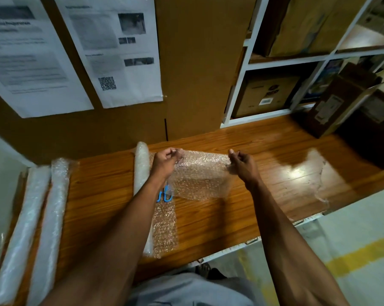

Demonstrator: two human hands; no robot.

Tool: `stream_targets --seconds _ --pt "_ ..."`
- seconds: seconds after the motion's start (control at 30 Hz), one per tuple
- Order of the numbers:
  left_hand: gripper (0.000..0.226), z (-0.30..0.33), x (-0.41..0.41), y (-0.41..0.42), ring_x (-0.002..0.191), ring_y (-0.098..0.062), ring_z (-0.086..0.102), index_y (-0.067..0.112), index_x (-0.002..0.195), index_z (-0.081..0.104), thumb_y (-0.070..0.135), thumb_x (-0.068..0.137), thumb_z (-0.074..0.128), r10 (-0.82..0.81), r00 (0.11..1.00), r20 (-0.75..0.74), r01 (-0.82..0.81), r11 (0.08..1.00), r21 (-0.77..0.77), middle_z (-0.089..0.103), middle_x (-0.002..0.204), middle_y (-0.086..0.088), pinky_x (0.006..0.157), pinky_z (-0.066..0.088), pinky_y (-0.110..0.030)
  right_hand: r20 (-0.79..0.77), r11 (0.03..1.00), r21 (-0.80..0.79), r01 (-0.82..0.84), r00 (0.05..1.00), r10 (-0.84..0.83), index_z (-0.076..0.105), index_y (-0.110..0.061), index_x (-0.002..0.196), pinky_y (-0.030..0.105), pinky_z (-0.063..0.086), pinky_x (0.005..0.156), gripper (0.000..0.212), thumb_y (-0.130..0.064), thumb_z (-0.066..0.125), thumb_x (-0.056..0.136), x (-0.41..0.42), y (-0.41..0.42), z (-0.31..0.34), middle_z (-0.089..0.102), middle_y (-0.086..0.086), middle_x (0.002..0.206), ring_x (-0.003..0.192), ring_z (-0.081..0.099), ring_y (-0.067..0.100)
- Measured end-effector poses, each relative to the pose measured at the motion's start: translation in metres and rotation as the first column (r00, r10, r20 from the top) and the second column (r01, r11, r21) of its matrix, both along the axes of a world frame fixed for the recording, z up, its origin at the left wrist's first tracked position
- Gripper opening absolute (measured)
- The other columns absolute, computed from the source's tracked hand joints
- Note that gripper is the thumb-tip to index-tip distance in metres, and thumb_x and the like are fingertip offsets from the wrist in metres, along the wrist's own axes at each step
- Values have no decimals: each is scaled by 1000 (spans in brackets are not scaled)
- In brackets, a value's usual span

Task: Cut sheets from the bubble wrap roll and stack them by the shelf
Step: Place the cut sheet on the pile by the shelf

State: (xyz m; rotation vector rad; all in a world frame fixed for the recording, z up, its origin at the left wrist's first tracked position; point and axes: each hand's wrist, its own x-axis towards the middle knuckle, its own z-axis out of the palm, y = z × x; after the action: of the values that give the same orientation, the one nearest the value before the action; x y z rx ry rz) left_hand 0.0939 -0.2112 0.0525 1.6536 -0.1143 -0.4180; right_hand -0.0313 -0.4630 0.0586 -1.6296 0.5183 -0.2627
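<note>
Head view. Three bubble wrap rolls lay on the wooden table (264, 151): the working roll (141, 166) near the middle, running from the wall side toward the person, and two spare rolls (38, 217) side by side at the table's left end. One pair of blue-handled scissors (164, 194) lay on the table just beside the working roll, partly hidden under the left forearm. One cut sheet (201, 173) of bubble wrap was held up over the table between the two hands, to the right of the working roll. A further strip of bubble wrap (164, 230) lay flat against the working roll's near end. One more clear sheet (319, 171) lay flat toward the right of the table, near the white shelf (244, 85). Two printed notices (111, 51) were pinned to the brown board behind the table.

Left hand (167, 159): fingers curled, pinching the sheet's upper left corner. Right hand (241, 163): fingers curled, pinching the upper right corner. The sheet hung stretched between both grips, its lower edge drooping to the table surface.
</note>
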Motion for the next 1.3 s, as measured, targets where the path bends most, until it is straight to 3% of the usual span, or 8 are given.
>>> stream_targets --seconds 0.17,0.27,0.37,0.67,0.83,1.03,1.23,1.3 --pt "99 -3 1 7 107 -17 72 14 134 63 75 60 85 -117 992 -47 122 987 106 73 123 -1 93 60 -41 -40 987 149 67 997 -62 64 -10 91 37 52 59 42 -50 58 103 -2 4 9 60 6 79 69 58 24" --pt "70 3 -5 7 100 -12 70 19 131 61 57 77 84 -44 998 -42 48 995 83 71 118 2 84 61 -29 -73 939 342 37 997 -13 69 1 112 39 63 74 56 -52 62 98 -11 4 11 76 12 105 94 75 27" --pt "86 4 -5 7 116 -17 62 14 140 57 64 75 82 30 999 -35 -26 994 109 63 132 3 98 56 -40 -109 918 394 -50 989 100 66 2 125 46 60 94 55 -36 79 87 -23 1 4 75 12 116 107 70 33" --pt "104 2 -20 -2 130 -22 54 13 151 45 75 73 74 -49 995 -91 61 989 137 52 150 -7 108 47 -43 -133 947 303 106 989 -68 52 0 139 21 42 43 54 -27 73 97 -24 -4 -1 65 4 98 55 47 5" --pt "86 -6 -20 -32 139 -33 47 11 157 34 45 89 76 -82 990 -115 108 966 236 40 159 -16 112 42 -45 -106 919 387 76 994 -37 51 -5 132 19 39 42 34 -25 59 105 -22 -37 -4 59 4 99 56 48 4" --pt "72 -13 -19 -106 138 -35 48 13 156 35 34 96 70 2 992 -130 33 963 269 41 158 -17 109 45 -45 -213 914 403 -42 967 138 48 -14 138 21 41 46 45 -9 68 99 -27 -109 -18 68 13 128 53 49 4" --pt "69 -31 -22 -204 130 -31 54 17 154 37 34 95 70 16 983 -184 45 947 319 44 155 -16 98 51 -38 -233 944 317 -88 958 167 40 -4 155 33 61 78 84 -5 80 81 -26 -213 -27 65 22 134 108 71 30" --pt "71 -35 -23 -240 131 -31 53 15 155 36 32 95 70 7 981 -192 52 953 299 44 155 -16 97 50 -36 -246 955 288 -77 957 151 41 -5 153 28 61 75 72 1 74 90 -23 -250 -27 64 19 135 109 71 27"
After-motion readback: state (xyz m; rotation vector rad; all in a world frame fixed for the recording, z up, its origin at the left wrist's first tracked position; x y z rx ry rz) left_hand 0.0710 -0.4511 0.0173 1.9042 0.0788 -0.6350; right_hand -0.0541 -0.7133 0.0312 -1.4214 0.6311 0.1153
